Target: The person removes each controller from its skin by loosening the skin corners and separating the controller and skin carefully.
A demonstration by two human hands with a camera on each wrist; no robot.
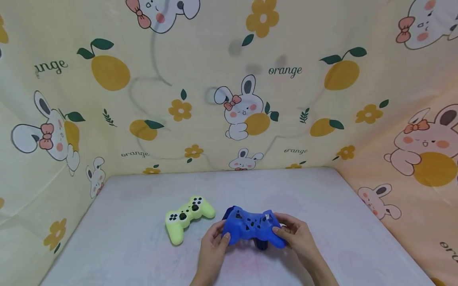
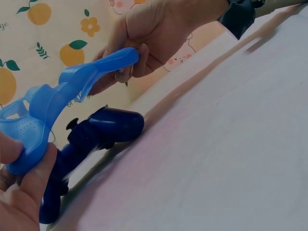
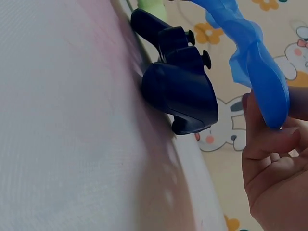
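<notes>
Both hands hold up a bright blue silicone controller cover (image 1: pixel 252 225), which has cut-outs for buttons and sticks. My left hand (image 1: pixel 212 240) pinches its left grip between thumb and fingers, and my right hand (image 1: pixel 296 234) pinches the right grip. Below the cover, a dark blue game controller (image 2: pixel 103 130) rests on the table; in the head view the cover hides most of it. The right wrist view shows a gap between the controller (image 3: pixel 180 86) and the raised cover (image 3: pixel 252 53), with the thumbsticks facing up.
A light green game controller (image 1: pixel 187 216) lies on the white-covered table (image 1: pixel 125 254), to the left of my hands. Patterned cloth (image 1: pixel 200 131) with rabbits and oranges rises behind the table and along both sides.
</notes>
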